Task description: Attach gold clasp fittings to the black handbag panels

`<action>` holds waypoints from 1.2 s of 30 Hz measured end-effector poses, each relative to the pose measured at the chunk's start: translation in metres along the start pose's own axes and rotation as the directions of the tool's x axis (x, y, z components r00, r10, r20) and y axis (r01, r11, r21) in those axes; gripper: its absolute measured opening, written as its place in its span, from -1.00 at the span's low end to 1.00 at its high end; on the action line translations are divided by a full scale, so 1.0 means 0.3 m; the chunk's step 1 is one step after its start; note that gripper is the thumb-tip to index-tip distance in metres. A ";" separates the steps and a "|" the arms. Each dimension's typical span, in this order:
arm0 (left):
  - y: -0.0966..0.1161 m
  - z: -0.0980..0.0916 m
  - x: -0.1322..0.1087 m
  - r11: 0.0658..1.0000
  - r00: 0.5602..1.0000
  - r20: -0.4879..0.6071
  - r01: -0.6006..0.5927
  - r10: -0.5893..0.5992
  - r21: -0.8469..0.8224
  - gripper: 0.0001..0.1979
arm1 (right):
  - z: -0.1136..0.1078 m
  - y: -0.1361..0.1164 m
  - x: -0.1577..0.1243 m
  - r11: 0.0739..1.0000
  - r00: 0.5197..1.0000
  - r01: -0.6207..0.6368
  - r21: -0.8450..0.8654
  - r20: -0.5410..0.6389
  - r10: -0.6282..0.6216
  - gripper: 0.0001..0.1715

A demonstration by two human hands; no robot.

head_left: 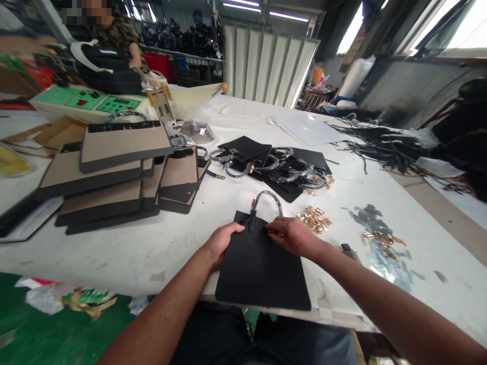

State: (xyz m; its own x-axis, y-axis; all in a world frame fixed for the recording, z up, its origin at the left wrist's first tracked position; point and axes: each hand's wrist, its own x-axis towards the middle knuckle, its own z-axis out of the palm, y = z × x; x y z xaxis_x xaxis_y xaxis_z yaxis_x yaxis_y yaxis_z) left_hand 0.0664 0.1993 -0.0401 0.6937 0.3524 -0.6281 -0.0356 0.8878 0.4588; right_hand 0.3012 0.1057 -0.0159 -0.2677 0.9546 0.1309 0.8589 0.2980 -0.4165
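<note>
A black bag panel (264, 268) lies at the table's front edge, its lower end jutting slightly over. Its handle (269, 195), wrapped in clear film, arches above the top edge; the left tab with gold hardware lies flat on the panel. My left hand (222, 239) grips the panel's left edge, thumb on top beside that tab. Curled and pinched, my right hand (291, 235) is at the handle's right end, which it covers; what sits in its fingertips is hidden. Just beyond it is a heap of small gold metal pieces (315, 219).
Stacked beige-and-black bag panels (102, 175) stand at left. More black panels with wrapped handles (281, 165) are piled ahead. Thin metal plates (388, 258) and black strips (380, 144) lie at right. A green-fronted machine (91, 101) and a person (122, 35) are behind.
</note>
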 end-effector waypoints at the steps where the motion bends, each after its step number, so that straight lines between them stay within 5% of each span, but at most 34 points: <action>1: -0.002 0.002 -0.002 1.000 1.000 -0.016 -0.005 0.005 0.002 -0.73 | -0.003 -0.002 -0.002 1.000 1.000 0.004 -0.010 0.011 -0.004 -0.79; 8: -0.014 -0.010 0.010 0.996 0.996 -0.010 -0.085 0.085 -0.013 -0.76 | -0.012 -0.023 -0.027 0.999 0.998 0.040 -0.017 0.038 -0.040 -0.67; 23: -0.010 -0.009 0.011 0.998 0.998 -0.025 -0.065 0.065 -0.003 -0.73 | 0.003 -0.063 -0.030 0.991 0.990 -0.123 0.046 -0.068 0.126 -0.84; 36: -0.010 -0.007 0.010 0.999 0.999 -0.033 -0.042 0.042 0.002 -0.74 | -0.003 -0.055 0.011 0.990 0.992 -0.126 -0.058 0.010 0.127 -0.90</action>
State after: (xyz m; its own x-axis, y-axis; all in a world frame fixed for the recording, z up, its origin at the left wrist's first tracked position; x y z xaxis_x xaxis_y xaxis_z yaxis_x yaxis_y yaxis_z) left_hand 0.0672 0.1984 -0.0446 0.6677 0.3988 -0.6287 -0.0631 0.8717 0.4859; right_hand 0.2866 0.1040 -0.0080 -0.1607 0.9847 0.0679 0.9099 0.1745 -0.3764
